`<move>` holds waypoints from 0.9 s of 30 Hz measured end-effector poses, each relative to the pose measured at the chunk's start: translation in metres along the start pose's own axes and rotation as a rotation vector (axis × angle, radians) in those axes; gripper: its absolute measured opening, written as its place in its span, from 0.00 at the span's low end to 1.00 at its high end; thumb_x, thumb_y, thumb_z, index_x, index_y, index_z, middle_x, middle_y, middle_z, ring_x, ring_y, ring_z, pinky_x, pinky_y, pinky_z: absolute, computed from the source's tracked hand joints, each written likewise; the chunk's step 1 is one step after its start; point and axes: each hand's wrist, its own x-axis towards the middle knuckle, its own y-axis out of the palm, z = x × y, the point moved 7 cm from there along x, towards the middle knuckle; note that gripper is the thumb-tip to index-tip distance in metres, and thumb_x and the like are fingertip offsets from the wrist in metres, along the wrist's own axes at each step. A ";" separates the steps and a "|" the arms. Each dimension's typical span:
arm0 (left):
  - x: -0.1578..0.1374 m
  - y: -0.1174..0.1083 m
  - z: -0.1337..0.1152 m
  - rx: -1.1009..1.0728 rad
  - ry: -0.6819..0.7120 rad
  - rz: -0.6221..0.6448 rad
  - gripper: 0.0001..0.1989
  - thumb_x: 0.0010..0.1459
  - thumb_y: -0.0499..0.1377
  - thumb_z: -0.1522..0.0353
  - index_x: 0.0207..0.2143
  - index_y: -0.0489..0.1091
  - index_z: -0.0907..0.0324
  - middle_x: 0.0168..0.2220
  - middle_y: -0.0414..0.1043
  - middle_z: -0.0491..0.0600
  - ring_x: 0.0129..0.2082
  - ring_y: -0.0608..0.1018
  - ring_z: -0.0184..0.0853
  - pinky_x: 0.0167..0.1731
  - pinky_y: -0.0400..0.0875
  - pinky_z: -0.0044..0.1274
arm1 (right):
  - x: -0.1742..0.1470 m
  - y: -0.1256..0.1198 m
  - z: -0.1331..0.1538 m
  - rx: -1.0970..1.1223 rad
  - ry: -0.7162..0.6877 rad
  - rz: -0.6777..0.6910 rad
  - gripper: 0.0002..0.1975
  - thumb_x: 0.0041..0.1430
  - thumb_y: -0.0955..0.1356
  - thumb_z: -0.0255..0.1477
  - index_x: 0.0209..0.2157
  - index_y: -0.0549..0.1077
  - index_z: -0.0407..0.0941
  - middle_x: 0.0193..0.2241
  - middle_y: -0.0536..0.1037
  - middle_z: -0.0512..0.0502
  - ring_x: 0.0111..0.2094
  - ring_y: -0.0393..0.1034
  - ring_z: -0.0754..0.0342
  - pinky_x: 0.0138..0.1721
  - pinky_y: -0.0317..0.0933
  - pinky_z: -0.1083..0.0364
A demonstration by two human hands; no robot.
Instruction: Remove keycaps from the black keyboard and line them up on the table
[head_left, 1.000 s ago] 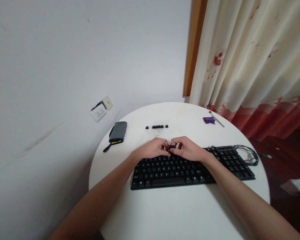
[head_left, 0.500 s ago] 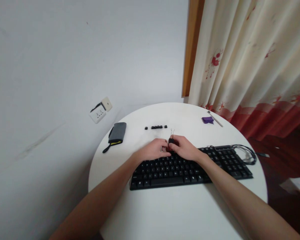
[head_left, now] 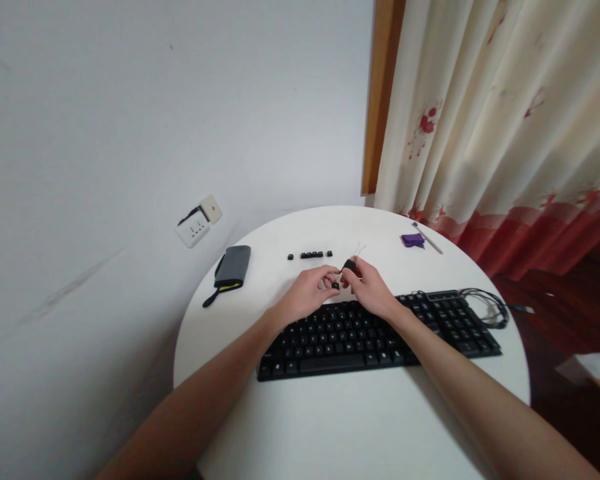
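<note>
My right grip (head_left: 371,287) clamps a black wire-ended puller (head_left: 349,265), my left grip (head_left: 305,293) a small square black keycap (head_left: 335,286) at eleven o'clock of the black keyboard (head_left: 347,341), loose black keycaps (head_left: 312,255) rowed beyond, most keys (head_left: 325,337) still seated.

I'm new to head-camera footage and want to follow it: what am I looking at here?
There's no machine: these are a person's bare hands, seen by a camera worn on the head, looking forward and down. The left hand appears to pinch a small black keycap. The right hand grips a black-handled wire tool. Both are near the far edge of a black keyboard, which lies on a round white table. Beyond the hands is a row of loose keycaps. A grey pouch-like item lies on the left; a purple cloth, a slim brush and a coiled cable are on the right.
</note>
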 end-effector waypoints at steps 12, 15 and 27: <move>-0.006 0.000 -0.016 0.359 0.289 -0.100 0.10 0.63 0.59 0.69 0.47 0.72 0.56 0.43 0.76 0.51 0.43 0.74 0.39 0.48 0.68 0.34 | -0.001 0.003 -0.002 0.067 0.031 -0.022 0.11 0.66 0.62 0.39 0.38 0.64 0.45 0.27 0.78 0.47 0.28 0.76 0.53 0.29 0.68 0.55; -0.007 -0.003 -0.019 0.390 0.319 -0.152 0.09 0.63 0.60 0.70 0.45 0.74 0.56 0.44 0.75 0.51 0.45 0.73 0.39 0.48 0.69 0.34 | -0.001 0.000 0.001 0.028 -0.016 -0.051 0.12 0.66 0.62 0.39 0.37 0.65 0.45 0.27 0.78 0.47 0.28 0.75 0.53 0.31 0.68 0.55; -0.008 -0.015 -0.017 0.107 0.341 -0.317 0.06 0.60 0.62 0.69 0.40 0.78 0.55 0.40 0.74 0.50 0.43 0.74 0.37 0.46 0.70 0.32 | 0.003 -0.006 0.006 0.181 0.040 -0.098 0.11 0.63 0.63 0.38 0.33 0.65 0.45 0.23 0.76 0.49 0.24 0.71 0.56 0.27 0.65 0.57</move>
